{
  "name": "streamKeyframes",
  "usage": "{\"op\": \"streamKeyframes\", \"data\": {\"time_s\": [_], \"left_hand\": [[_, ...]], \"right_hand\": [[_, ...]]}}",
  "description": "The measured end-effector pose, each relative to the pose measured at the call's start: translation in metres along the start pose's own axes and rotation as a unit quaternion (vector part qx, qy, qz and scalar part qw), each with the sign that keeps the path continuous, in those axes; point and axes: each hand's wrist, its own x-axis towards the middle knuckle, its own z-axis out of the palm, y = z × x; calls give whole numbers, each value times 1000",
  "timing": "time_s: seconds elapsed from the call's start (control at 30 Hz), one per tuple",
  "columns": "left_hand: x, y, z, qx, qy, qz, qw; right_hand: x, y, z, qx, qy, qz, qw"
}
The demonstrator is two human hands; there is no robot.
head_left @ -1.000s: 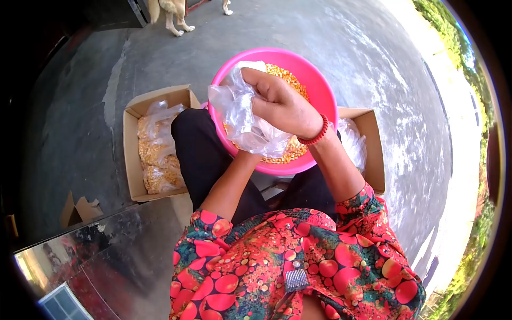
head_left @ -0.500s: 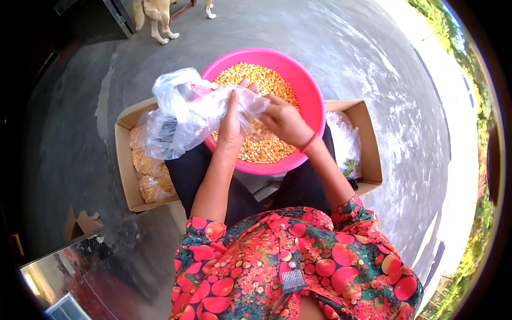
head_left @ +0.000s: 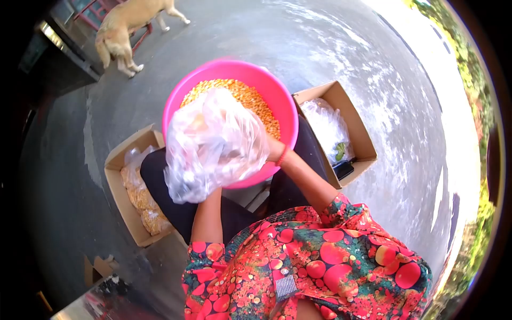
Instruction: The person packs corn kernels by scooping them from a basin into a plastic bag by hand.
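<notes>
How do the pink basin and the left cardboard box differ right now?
The pink basin is round; the left cardboard box is rectangular and brown. The basin holds loose yellow kernels; the box holds kernels in clear bags. The plastic bag partly covers the basin; the left leg partly hides the box. Both are open-topped and hold kernels.

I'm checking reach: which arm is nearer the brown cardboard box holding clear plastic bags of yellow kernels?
Left. The left forearm is right of the box, with the dark-trousered left leg between them; the right forearm is farther off, over the right thigh.
</notes>
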Motion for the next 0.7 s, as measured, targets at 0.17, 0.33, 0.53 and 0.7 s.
{"op": "streamKeyframes", "data": {"time_s": [0.17,0.33,0.53,0.7], "left_hand": [[-6,-10,8,79,16,73,994],[0,-14,13,103,8,97,990],[4,-20,14,111,6,112,987],[5,-20,10,120,6,117,986]], "right_hand": [[22,16,32,-64,6,8,998],[37,-65,-3,65,46,4,997],[41,-119,-52,308,153,-54,937],[28,-129,-137,412,313,-89,851]]}}
